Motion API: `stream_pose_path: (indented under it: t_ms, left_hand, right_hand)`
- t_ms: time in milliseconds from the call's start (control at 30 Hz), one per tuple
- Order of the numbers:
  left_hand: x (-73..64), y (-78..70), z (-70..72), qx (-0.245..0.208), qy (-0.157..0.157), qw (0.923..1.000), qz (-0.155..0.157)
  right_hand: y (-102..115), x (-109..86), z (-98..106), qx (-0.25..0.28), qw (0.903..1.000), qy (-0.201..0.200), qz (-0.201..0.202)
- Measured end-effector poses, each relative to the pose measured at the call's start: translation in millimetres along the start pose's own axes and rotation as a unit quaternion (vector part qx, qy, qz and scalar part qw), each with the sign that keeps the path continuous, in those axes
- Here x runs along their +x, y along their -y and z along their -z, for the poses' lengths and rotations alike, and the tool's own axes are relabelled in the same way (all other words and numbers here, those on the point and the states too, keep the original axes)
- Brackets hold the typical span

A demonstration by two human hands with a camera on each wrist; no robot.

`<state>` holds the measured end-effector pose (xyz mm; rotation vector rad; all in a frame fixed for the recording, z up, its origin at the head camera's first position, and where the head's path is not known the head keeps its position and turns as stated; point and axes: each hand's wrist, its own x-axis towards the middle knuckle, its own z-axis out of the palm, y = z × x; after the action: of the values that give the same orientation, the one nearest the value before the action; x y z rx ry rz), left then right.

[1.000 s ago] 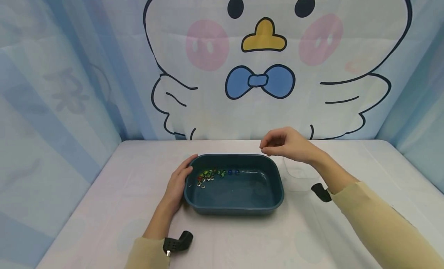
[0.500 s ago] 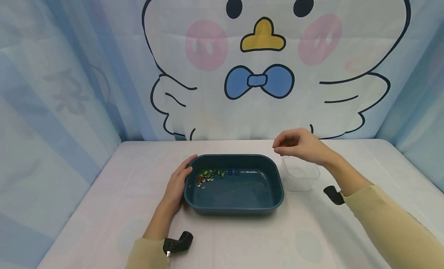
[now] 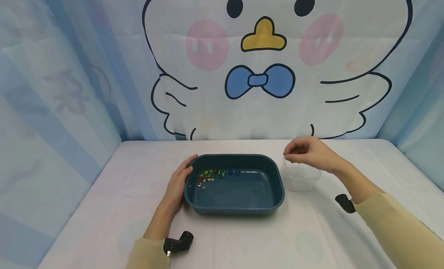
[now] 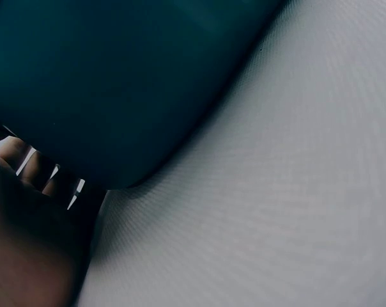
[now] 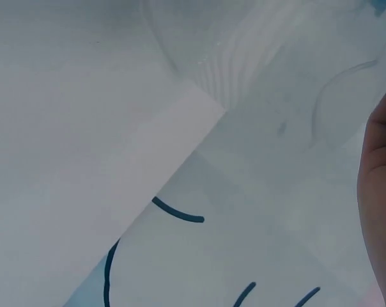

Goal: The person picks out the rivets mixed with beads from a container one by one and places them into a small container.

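Note:
A dark teal rectangular tray stands on the table. My left hand grips its left end, thumb over the rim and fingers along the outer wall. In the left wrist view, fingers show behind the tray wall. Small green beads, a few reddish ones, pale rings and two blue beads lie in the tray's left half. My right hand, thumb and index fingertips together, is at the far left rim of a clear plastic box; I cannot tell whether it pinches something small.
The clear box stands close beside the tray's right end. A white cloth covers the table. Behind its far edge hangs a curtain with a cartoon figure. Each wrist wears a small black camera.
My right hand has moved right and then down, from above the tray's far right corner to the clear box. The left hand and the tray have stayed in place.

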<state>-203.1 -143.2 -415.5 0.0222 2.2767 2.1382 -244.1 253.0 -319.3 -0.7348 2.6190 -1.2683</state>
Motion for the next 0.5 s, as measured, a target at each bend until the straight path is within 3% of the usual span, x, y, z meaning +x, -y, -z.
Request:
stream_pose_path:
  t_ms: [500]
  left_hand:
    - [-0.2, -2.0, -0.6, 0.001, -0.004, 1.0, 0.004]
  right_hand:
    - [-17, -8.0, 4, -0.025, 0.9995, -0.013, -0.015]
